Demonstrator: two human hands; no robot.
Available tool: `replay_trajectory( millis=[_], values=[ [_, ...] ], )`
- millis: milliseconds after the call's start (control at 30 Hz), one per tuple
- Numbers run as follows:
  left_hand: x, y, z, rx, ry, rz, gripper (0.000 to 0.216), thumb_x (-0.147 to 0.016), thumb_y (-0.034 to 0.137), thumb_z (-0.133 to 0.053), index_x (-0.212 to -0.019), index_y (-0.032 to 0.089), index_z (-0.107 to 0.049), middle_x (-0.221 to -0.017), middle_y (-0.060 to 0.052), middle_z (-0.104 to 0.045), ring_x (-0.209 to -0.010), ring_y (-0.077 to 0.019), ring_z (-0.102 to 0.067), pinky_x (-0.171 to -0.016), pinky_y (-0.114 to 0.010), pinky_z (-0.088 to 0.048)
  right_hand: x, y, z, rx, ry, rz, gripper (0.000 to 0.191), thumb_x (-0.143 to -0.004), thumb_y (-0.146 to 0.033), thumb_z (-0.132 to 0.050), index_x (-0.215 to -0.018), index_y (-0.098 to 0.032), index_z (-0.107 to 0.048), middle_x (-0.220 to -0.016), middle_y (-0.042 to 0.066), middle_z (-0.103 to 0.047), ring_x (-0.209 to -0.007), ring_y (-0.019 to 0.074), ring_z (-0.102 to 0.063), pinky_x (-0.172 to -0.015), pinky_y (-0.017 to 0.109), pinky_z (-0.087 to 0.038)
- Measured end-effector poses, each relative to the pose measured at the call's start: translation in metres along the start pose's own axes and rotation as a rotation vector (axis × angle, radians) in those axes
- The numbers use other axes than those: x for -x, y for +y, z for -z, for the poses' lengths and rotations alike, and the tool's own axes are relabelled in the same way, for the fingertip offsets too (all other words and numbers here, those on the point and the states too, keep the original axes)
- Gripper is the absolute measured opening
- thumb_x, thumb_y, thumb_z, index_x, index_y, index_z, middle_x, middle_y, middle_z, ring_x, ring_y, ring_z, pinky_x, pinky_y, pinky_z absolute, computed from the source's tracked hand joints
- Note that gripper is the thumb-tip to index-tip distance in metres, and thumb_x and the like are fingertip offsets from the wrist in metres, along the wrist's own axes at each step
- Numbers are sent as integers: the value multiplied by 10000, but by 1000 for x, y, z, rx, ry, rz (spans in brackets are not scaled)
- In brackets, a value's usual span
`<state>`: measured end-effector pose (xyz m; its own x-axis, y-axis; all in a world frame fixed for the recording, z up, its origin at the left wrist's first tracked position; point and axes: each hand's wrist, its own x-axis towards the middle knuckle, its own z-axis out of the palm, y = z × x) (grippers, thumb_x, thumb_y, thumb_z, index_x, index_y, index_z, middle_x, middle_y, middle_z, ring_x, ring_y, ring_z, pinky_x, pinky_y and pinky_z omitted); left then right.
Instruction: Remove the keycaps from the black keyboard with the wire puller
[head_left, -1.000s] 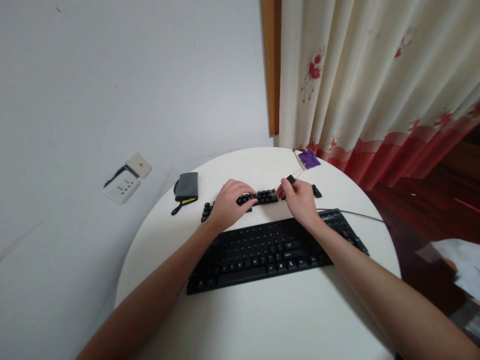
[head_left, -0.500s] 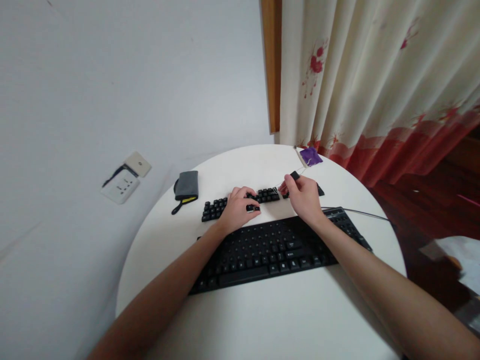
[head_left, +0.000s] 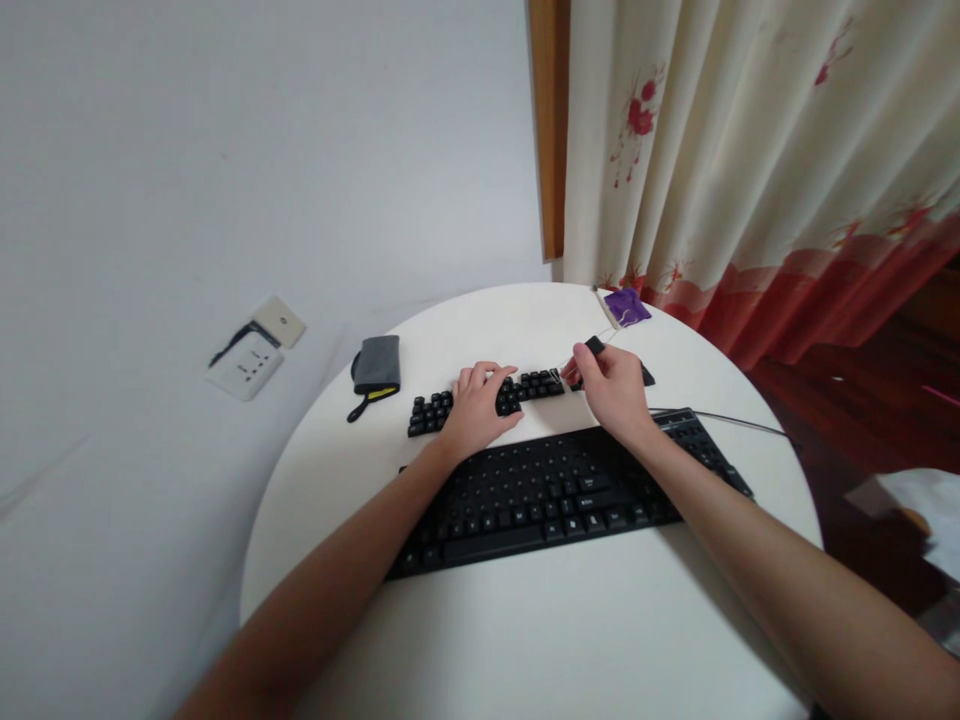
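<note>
My left hand (head_left: 480, 405) lies flat with fingers spread on the row of loose keys (head_left: 429, 412), which runs left to right just behind the keyboard (head_left: 555, 495) on the counter (head_left: 525, 620). My right hand (head_left: 616, 385), pinching a small black puller (head_left: 595, 346), is nearest the row's right end. A second ago my left fingers were curled over the keys.

Plain white wall (head_left: 262, 150) fills left & centre, evenly lit, no hard shadows. Low on it: white socket plate (head_left: 246, 365) w/ a smaller cream plate (head_left: 279, 321) just beside, dark cable betw. them. Round white worktop (head_left: 570, 640) sits close to the wall. Vertical wooden trim (head_left: 553, 130) at the wall's right edge. Next to it a cream curtain (head_left: 750, 150), red flower print, red band at the hem. Dark wood floor (head_left: 862, 400) at right; white sheet (head_left: 919, 505) near the frame edge.
</note>
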<state>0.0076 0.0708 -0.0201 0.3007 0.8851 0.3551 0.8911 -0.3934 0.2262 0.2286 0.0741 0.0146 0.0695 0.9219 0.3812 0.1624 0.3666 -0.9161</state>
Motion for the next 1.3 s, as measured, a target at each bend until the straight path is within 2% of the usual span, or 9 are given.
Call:
replay_trajectory(
  millis=[400, 667, 733, 933, 1167, 1233, 1300],
  values=[
    [2, -1, 1, 22, -29, 7, 703, -723, 351, -780, -1364, 296, -496, -1328, -79, -480, -1199, -319, -430, -1019, -469, -349, -1, 4, 1, 33, -71, -14, 410, -936, -418, -527, -675, -140, -679, -648, 72, -698, -601, 165, -636, -603, 285, -476],
    [7, 2, 7, 38, -100, -44, 796, -703, 247, -717, -1438, 303, -417, -1361, -82, -458, -1221, -325, -410, -1004, -459, -352, -1, 7, 3, 113, -97, 10, 370, -906, -419, -571, -706, -133, -692, -649, 57, -685, -591, 171, -608, -576, 289, -431],
    [7, 2, 6, 30, -99, -36, 791, -704, 226, -694, -1440, 304, -415, -1361, -84, -460, -1218, -325, -412, -994, -457, -355, 0, 4, 5, 111, -149, 19, 364, -907, -412, -569, -708, -133, -691, -644, 52, -684, -586, 167, -602, -568, 283, -424],
    [6, 0, 3, 9, -54, -26, 745, -719, 157, -613, -1430, 281, -433, -1319, -93, -490, -1202, -319, -422, -980, -457, -353, 3, -6, 9, 153, -465, 63, 372, -939, -405, -544, -734, -139, -706, -658, 49, -707, -591, 155, -605, -588, 274, -430],
    [7, 1, 4, 34, -57, -43, 769, -699, 152, -638, -1430, 285, -438, -1335, -93, -486, -1207, -326, -427, -975, -464, -374, 4, -8, 11, 172, -516, 79, 376, -950, -387, -534, -719, -151, -714, -659, 40, -700, -583, 136, -580, -591, 271, -424],
    [6, 2, 5, 77, -30, -69, 721, -719, 154, -637, -1410, 261, -462, -1314, -91, -509, -1204, -317, -438, -994, -468, -379, 4, -11, 14, 173, -606, 96, 367, -946, -365, -538, -688, -160, -701, -641, 26, -684, -575, 128, -570, -586, 264, -421],
    [5, 3, 6, 163, -2, -120, 606, -772, 148, -605, -1363, 234, -503, -1249, -82, -563, -1171, -286, -475, -1013, -453, -391, 6, -15, 16, 184, -761, 111, 342, -931, -337, -557, -668, -168, -697, -621, 13, -674, -562, 123, -565, -570, 256, -414]
  ],
)
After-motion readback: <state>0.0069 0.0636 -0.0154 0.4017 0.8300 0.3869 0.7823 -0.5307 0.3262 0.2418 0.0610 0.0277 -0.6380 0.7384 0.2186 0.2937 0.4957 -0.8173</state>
